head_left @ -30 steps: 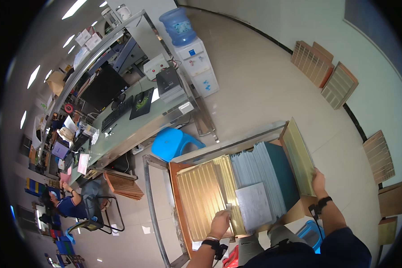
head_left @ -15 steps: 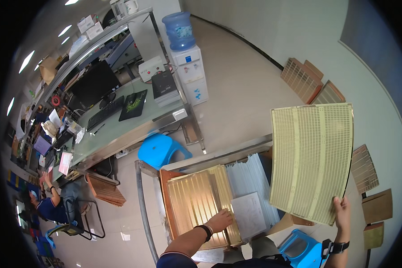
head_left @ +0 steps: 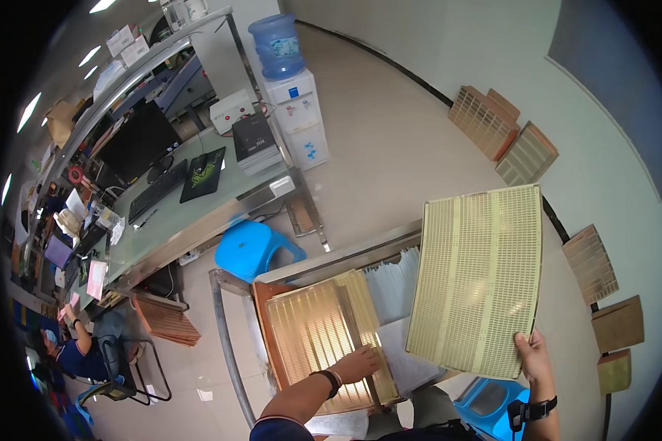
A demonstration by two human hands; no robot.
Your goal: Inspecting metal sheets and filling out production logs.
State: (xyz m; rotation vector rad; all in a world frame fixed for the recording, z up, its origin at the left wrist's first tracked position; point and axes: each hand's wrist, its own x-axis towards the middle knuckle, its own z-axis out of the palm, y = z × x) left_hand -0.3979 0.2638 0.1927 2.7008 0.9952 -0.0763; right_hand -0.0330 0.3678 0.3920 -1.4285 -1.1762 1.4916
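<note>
In my right hand (head_left: 537, 360) is a large pale yellow-green perforated panel (head_left: 478, 283), like a circuit board sheet, gripped at its lower right corner. It is raised, slightly bowed, over the right side of a metal-framed cart (head_left: 228, 331). My left hand (head_left: 359, 363) rests on the edge of a stack of gold-toned panels (head_left: 309, 331) in the cart, its fingers laid over them and partly hidden. Right of this stack stand many pale blue-white sheets (head_left: 393, 283). A loose white sheet (head_left: 406, 353) lies against them, partly behind the raised panel.
A blue stool (head_left: 246, 246) stands beyond the cart, another blue stool (head_left: 489, 404) by my right forearm. A desk (head_left: 198, 191) with a monitor (head_left: 136, 140) is at left, near a water dispenser (head_left: 294, 117). A seated person (head_left: 81, 353) works far left. Several panels (head_left: 588, 257) lean along the right wall.
The raised panel and my right hand have moved left and slightly down, covering more of the blue-white sheets. My left hand stays on the gold panels. The whole view has shifted a little.
</note>
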